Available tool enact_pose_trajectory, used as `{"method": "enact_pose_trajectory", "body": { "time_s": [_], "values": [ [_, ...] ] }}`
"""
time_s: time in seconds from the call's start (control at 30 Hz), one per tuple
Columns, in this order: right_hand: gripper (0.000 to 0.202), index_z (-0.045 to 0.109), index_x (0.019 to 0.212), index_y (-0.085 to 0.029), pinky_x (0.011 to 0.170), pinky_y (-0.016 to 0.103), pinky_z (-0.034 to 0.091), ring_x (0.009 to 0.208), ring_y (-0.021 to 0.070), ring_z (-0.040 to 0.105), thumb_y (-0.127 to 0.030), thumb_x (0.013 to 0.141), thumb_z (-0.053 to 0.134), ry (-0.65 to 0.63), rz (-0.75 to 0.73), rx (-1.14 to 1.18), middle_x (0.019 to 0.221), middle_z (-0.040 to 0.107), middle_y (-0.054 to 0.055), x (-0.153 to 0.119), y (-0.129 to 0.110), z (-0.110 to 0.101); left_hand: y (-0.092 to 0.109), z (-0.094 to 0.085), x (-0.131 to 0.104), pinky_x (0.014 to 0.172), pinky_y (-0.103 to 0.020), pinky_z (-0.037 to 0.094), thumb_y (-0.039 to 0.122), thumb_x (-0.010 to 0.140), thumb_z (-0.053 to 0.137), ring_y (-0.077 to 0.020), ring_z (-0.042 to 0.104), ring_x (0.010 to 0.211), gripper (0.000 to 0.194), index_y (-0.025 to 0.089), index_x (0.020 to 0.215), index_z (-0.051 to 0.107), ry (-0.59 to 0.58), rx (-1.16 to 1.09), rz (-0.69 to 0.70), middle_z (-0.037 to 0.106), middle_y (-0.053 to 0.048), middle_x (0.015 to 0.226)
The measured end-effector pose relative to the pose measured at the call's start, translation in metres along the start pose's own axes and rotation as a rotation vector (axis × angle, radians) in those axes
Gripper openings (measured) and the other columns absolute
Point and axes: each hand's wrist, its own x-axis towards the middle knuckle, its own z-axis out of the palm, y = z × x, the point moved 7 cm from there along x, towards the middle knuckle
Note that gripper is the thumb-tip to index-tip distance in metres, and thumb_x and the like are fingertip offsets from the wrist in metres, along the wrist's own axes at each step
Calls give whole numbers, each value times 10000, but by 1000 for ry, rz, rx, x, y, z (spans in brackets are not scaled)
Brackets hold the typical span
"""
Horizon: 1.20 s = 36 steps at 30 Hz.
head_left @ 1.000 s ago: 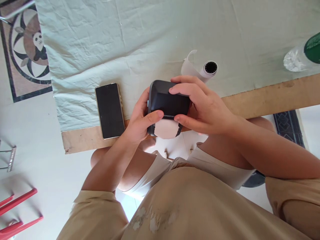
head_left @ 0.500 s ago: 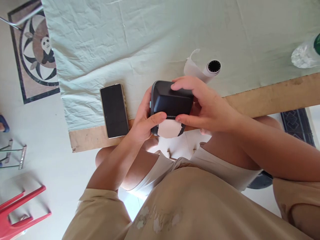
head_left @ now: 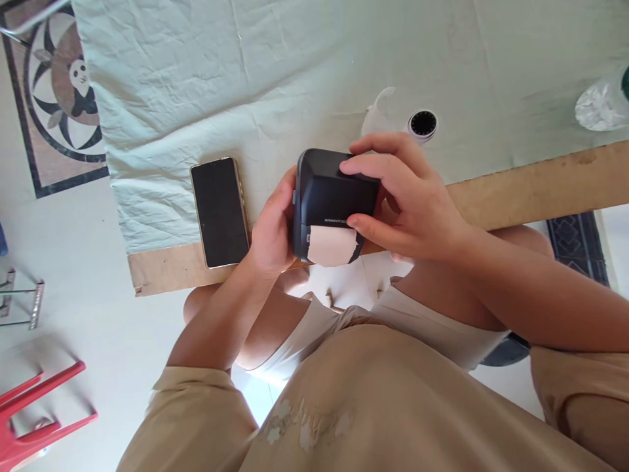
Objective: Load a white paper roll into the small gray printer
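Note:
A black label printer (head_left: 339, 190) marked NIIMBOT is held up over the table's near edge. A piece of pale label paper (head_left: 331, 246) sticks out of its near side. My left hand (head_left: 272, 229) grips the printer's left side, its fingers partly hidden beneath. My right hand (head_left: 410, 196) is on the right side, with fingertips on the top and the thumb by the front edge. Beyond my right hand lies a label roll (head_left: 423, 124) with a black core, and a loose curled white strip (head_left: 377, 119) stands beside it.
A smartphone (head_left: 220, 213) with a dark screen lies left of my left hand. At the far right a clear plastic bottle (head_left: 597, 105) rests on the green tablecloth (head_left: 196, 78). A red stool (head_left: 39, 400) stands on the floor at lower left.
My left thumb has drawn back from the printer's front, baring the brand name. My right fingers have spread and lifted slightly. The whole view has shifted a little.

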Motion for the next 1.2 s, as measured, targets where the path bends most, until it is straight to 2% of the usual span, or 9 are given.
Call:
{"method": "enact_pose_trajectory", "body": {
  "time_s": [0.23, 0.53, 0.67, 0.73, 0.83, 0.93, 1.0, 1.1, 1.2],
  "values": [
    [410, 502, 1459, -391, 991, 537, 674, 1372, 305, 639, -398, 1056, 574, -34, 37, 17, 1482, 608, 91, 1, 0, 0, 7, 5, -7, 925, -388, 594, 539, 1042, 638, -261, 729, 1052, 322, 248, 1033, 777, 118, 33, -76, 713, -21, 815],
    [568, 460, 1464, -361, 1028, 533, 681, 1368, 312, 650, -443, 964, 718, -82, 54, 85, 1543, 571, 97, 4, -2, 0, 7, 0, -2, 986, -457, 578, 717, 908, 719, -410, 641, 1362, 434, 283, 913, 739, 129, 108, -43, 752, -73, 847],
    [547, 555, 1379, -312, 905, 467, 700, 1289, 308, 685, -495, 918, 785, 30, 10, 58, 1377, 623, 119, 6, -4, -10, 3, 2, -1, 997, -472, 608, 750, 926, 674, -408, 652, 1385, 489, 273, 990, 760, 103, 81, -112, 804, -69, 977],
    [466, 601, 1273, -316, 722, 384, 662, 992, 237, 738, -554, 919, 788, 114, -3, 16, 1044, 665, 52, 4, -6, -17, 3, 5, -1, 1006, -484, 617, 759, 950, 635, -401, 658, 1393, 523, 261, 1050, 761, 73, 40, -116, 815, -72, 1062],
    [239, 616, 1113, -336, 557, 304, 500, 574, 117, 575, -553, 1031, 671, 244, 138, -13, 668, 493, -51, -1, -4, -29, 6, 8, -1, 957, -442, 621, 674, 958, 695, -363, 706, 1321, 488, 238, 1169, 755, 3, 51, -76, 804, -77, 1111],
    [224, 588, 1024, -318, 557, 316, 468, 636, 123, 656, -529, 1097, 575, 362, 319, 48, 817, 590, -28, -7, 2, -37, 7, 6, -2, 867, -376, 603, 617, 905, 795, -325, 745, 1180, 502, 220, 1211, 762, 0, 123, -64, 787, -73, 1042],
    [208, 560, 972, -308, 578, 327, 500, 772, 152, 728, -475, 1088, 598, 425, 335, 119, 969, 623, -10, -6, 2, -40, 8, 5, -3, 849, -368, 600, 633, 898, 796, -316, 746, 1138, 490, 218, 1158, 774, 13, 147, -56, 771, -65, 970],
    [133, 557, 943, -301, 588, 325, 504, 759, 145, 712, -317, 1056, 626, 341, 261, 74, 977, 664, -20, 0, 0, -35, 8, 7, -4, 915, -390, 616, 651, 930, 754, -332, 730, 1229, 457, 230, 1106, 773, 24, 180, -41, 762, -62, 959],
    [88, 609, 978, -284, 536, 311, 383, 618, 113, 625, -203, 980, 641, 156, 122, -156, 867, 716, -53, 3, -8, -20, 8, 10, -3, 1021, -441, 623, 709, 881, 776, -387, 659, 1398, 529, 248, 1141, 770, -32, 201, -9, 797, -85, 1125]
  ]
}}
